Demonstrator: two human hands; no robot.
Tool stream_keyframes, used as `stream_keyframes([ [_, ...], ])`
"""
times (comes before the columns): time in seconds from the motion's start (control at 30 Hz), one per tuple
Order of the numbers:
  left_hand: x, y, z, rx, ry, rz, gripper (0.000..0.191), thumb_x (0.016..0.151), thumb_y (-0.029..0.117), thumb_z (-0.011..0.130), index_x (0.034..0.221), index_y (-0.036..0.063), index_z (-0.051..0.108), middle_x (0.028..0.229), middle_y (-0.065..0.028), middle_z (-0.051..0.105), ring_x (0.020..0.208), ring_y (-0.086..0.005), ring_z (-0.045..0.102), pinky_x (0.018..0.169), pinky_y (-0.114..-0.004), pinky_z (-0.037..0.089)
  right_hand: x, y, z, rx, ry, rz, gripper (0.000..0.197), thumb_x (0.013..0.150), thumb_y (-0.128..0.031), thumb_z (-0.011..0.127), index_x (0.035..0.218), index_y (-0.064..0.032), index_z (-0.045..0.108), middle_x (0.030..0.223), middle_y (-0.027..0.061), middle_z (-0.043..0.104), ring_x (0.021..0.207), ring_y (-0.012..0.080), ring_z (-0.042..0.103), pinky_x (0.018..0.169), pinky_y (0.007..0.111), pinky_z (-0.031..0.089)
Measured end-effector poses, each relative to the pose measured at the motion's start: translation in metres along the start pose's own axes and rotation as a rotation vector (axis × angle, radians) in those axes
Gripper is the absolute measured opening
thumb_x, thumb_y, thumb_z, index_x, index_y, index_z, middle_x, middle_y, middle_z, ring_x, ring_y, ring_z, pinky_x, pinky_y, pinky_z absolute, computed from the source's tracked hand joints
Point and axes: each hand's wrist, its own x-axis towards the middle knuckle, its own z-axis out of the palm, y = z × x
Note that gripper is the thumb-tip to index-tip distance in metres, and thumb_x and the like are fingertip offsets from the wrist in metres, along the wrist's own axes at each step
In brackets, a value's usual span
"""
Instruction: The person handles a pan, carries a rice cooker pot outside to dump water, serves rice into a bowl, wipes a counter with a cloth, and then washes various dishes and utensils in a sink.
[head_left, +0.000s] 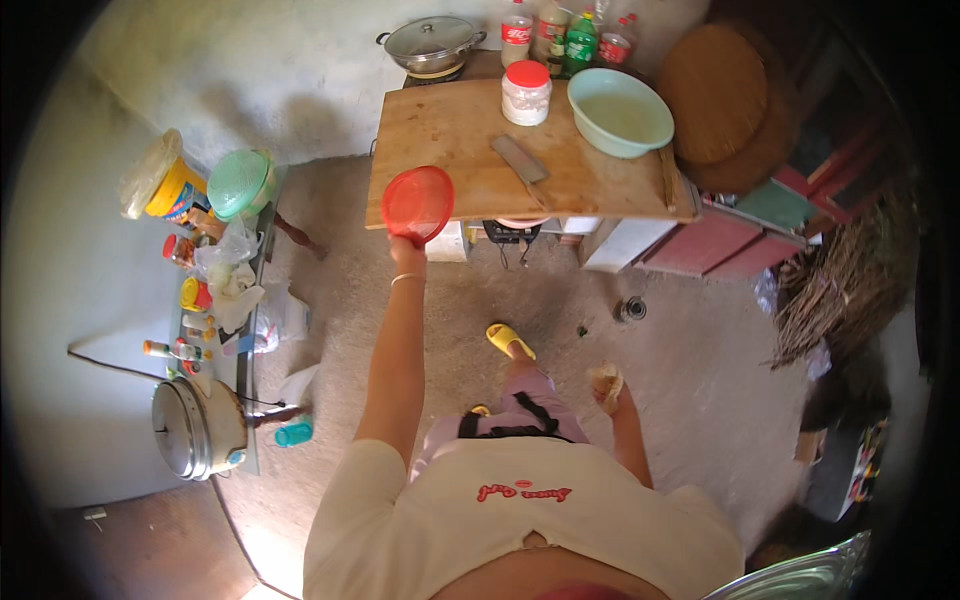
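My left hand is shut on the edge of a round red plastic sieve or bowl, held out over the left front corner of a wooden board tabletop. Low at my side, my right hand grips a small pale brown item; its exact kind is unclear. A cleaver lies on the board, its handle towards the front edge. Behind it stands a clear jar with a red lid, holding white powder. The pale green basin sits at the right.
A lidded pan and several bottles stand behind the board. Along the left wall, a narrow table carries a cooker, jars and a green colander. Brushwood is piled right; a metal coil lies on the floor.
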Motion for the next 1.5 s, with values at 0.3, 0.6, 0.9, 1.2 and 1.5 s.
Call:
stream_keyframes([
  [0.3, 0.192, -0.089, 0.154, 0.021, 0.051, -0.12, 0.047, 0.091, 0.038, 0.041, 0.128, 0.01, 0.041, 0.12, -0.0121, 0.048, 0.108, -0.0284, 0.049, 0.089, -0.047, 0.044, 0.169, -0.209, 0.132, 0.075, -0.039, 0.075, 0.029, 0.087, -0.038, 0.056, 0.069, -0.0164, 0.052, 0.055, -0.002, 0.049, 0.043, 0.0098, 0.046, 0.035, 0.025, 0.033],
  [0.6, 0.144, -0.029, 0.077, 0.421, -0.381, -0.273, 0.045, 0.088, 0.028, 0.053, 0.124, 0.0041, 0.043, 0.106, -0.0118, 0.057, 0.093, -0.0192, 0.057, 0.081, -0.036, 0.048, 0.219, -0.212, 0.239, -0.44, -0.331, 0.215, 0.03, 0.089, -0.04, 0.053, 0.084, -0.0108, 0.058, 0.072, -0.0004, 0.058, 0.059, 0.0088, 0.055, 0.049, 0.021, 0.043],
  [0.9, -0.245, 0.103, -0.305, 0.702, 0.197, -0.024, 0.029, 0.085, 0.018, 0.052, 0.112, 0.0078, 0.056, 0.08, -0.0063, 0.067, 0.07, -0.0175, 0.063, 0.058, -0.03, 0.049, 0.141, 0.002, 0.391, -0.724, -0.987, 0.749, 0.037, 0.09, -0.042, 0.048, 0.106, -0.0094, 0.056, 0.089, 0.0046, 0.058, 0.071, 0.0166, 0.054, 0.051, 0.027, 0.04],
  [1.2, -0.75, 0.072, -0.553, 1.126, 1.565, 0.376, 0.02, 0.086, 0.025, 0.05, 0.091, 0.0089, 0.061, 0.075, -0.0107, 0.065, 0.073, -0.0268, 0.064, 0.064, -0.039, 0.049, -0.139, 0.376, 0.311, -0.924, -1.26, 1.305, 0.04, 0.089, -0.026, 0.052, 0.123, -0.0057, 0.047, 0.117, 0.0127, 0.053, 0.097, 0.0247, 0.054, 0.07, 0.033, 0.045],
  [1.5, -1.049, -0.081, -0.733, -0.066, 1.943, 0.291, 0.02, 0.086, 0.026, 0.051, 0.093, 0.0099, 0.062, 0.077, -0.0111, 0.065, 0.071, -0.0254, 0.064, 0.065, -0.036, 0.049, -0.512, 0.713, 0.179, -1.271, -1.574, 1.664, 0.035, 0.083, -0.014, 0.055, 0.117, -0.0043, 0.047, 0.101, 0.0105, 0.058, 0.084, 0.0198, 0.058, 0.066, 0.032, 0.046],
])
